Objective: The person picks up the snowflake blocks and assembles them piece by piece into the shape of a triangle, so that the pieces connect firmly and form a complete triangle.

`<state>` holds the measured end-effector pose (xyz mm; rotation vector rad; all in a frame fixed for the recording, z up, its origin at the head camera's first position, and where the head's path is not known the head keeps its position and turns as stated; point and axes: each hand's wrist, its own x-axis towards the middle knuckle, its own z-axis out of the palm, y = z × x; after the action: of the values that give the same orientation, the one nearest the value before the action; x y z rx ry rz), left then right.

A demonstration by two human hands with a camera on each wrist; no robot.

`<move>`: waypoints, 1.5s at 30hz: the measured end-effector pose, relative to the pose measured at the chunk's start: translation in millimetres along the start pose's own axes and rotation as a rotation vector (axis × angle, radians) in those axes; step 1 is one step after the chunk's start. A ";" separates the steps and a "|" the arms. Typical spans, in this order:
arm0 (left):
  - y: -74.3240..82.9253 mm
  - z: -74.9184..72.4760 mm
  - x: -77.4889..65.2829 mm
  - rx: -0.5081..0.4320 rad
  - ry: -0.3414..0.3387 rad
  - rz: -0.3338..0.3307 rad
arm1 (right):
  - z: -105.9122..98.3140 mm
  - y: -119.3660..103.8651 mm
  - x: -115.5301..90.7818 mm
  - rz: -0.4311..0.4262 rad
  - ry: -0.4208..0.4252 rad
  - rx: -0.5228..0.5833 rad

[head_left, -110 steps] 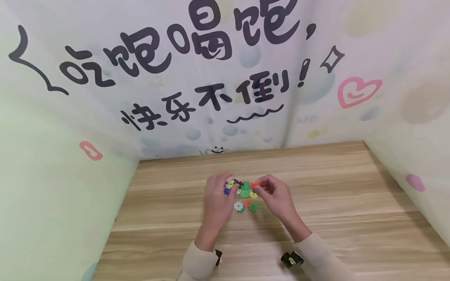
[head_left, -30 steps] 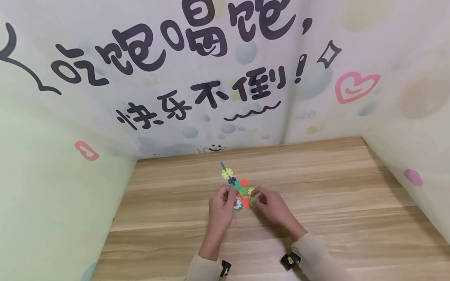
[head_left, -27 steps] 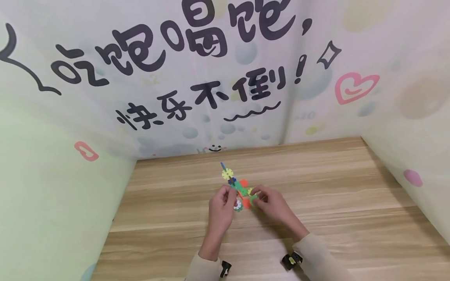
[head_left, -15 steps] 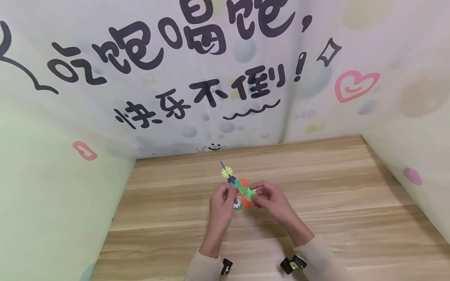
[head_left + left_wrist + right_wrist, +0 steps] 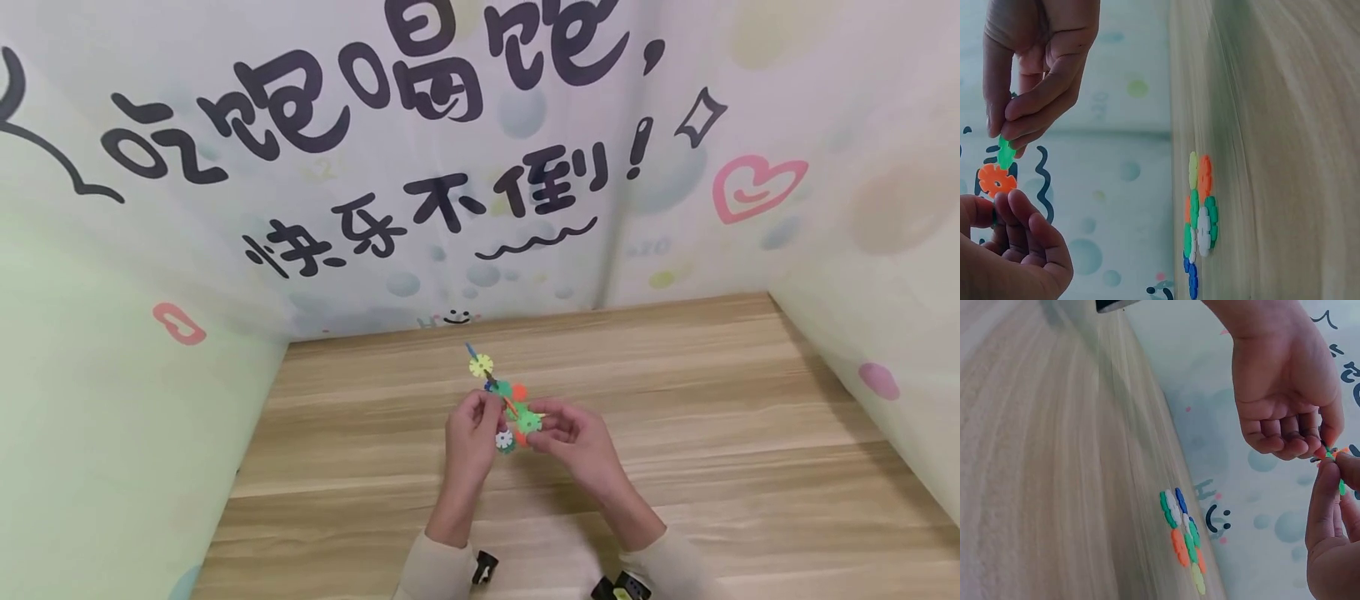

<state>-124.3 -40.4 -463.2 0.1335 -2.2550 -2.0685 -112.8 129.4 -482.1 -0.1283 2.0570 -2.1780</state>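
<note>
In the head view my left hand [image 5: 471, 437] pinches the near end of a chain of notched plastic snowflake discs held above the table. Along it show a blue disc [image 5: 470, 350], a yellow disc [image 5: 481, 365], a brown disc [image 5: 490, 378] and an orange disc [image 5: 511, 406] seen edge-on. My right hand [image 5: 581, 437] pinches a light green disc [image 5: 529, 422] between thumb and fingers. In the left wrist view the light green disc [image 5: 1006, 154] meets the upper edge of the orange disc [image 5: 996, 180]. Fingertips cover the chain's end in the right wrist view.
Loose discs lie close together on the wooden table [image 5: 360, 467] below the hands: white [image 5: 504, 439], orange [image 5: 519, 392], and green, yellow and blue ones. Printed walls [image 5: 480, 275] stand behind and on both sides. A black device [image 5: 486, 568] sits at the left wrist.
Earlier my right hand held an orange disc, now on the chain. It then took the light green disc from the table and brought it left and up to the chain.
</note>
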 end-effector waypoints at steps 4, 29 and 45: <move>-0.8 0.2 -1.8 -0.016 0.017 -0.013 | 3.9 2.2 -4.3 0.008 0.035 0.023; 32.2 3.0 -12.7 -0.034 0.047 0.028 | 4.5 3.0 -4.6 -0.056 0.008 0.127; 31.6 4.8 -12.9 0.003 0.068 0.020 | 7.5 5.4 -6.3 -0.060 0.049 0.088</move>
<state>-112.4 -31.4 -432.2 0.1785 -2.2115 -2.0185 -105.2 122.7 -486.8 -0.1301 2.0032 -2.3262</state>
